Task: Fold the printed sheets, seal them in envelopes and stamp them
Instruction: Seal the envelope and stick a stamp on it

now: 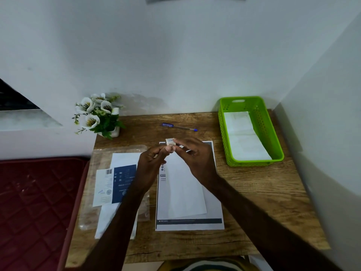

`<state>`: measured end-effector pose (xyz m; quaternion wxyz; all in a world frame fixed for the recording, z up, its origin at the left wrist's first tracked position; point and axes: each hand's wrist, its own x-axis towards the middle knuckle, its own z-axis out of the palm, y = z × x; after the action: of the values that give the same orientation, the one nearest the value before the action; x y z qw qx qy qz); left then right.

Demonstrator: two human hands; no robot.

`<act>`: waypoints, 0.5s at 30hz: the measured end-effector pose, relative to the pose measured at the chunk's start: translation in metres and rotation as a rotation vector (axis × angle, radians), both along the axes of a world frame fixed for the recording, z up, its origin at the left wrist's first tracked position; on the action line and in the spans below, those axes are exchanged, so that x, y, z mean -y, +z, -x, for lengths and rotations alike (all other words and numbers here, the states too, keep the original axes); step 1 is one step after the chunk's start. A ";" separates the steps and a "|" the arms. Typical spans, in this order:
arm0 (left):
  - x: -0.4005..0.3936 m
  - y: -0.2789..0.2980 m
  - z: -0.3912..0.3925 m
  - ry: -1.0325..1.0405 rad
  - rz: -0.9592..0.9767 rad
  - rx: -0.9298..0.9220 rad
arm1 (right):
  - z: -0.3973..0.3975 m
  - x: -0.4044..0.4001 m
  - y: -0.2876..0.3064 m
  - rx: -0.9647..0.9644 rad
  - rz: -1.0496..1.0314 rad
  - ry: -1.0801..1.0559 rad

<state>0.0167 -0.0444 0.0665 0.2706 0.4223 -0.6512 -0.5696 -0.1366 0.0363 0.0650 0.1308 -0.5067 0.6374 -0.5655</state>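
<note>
both hands, left hand and right hand, pinch a small stamp between their fingers, held above the white envelope, which lies on a printed sheet on the counter; green basket to the envelope's right.

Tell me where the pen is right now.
In the head view the pen lies on the table near its far edge, between the flower pot on the left and the green basket on the right.
</note>
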 end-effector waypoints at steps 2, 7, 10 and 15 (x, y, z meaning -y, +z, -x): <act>0.000 0.000 -0.001 0.000 0.005 0.004 | 0.001 0.001 0.001 0.021 -0.018 0.004; 0.001 -0.001 -0.002 0.000 0.013 0.055 | 0.002 0.002 0.012 0.210 -0.141 0.048; 0.000 0.002 -0.002 -0.005 0.022 0.034 | 0.004 0.004 0.018 0.337 -0.240 0.092; 0.000 0.005 -0.003 -0.027 0.053 0.036 | 0.009 0.007 0.022 0.385 -0.343 0.130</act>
<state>0.0195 -0.0439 0.0719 0.2624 0.4162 -0.6764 -0.5480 -0.1458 0.0296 0.0867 0.3698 -0.4000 0.6535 -0.5256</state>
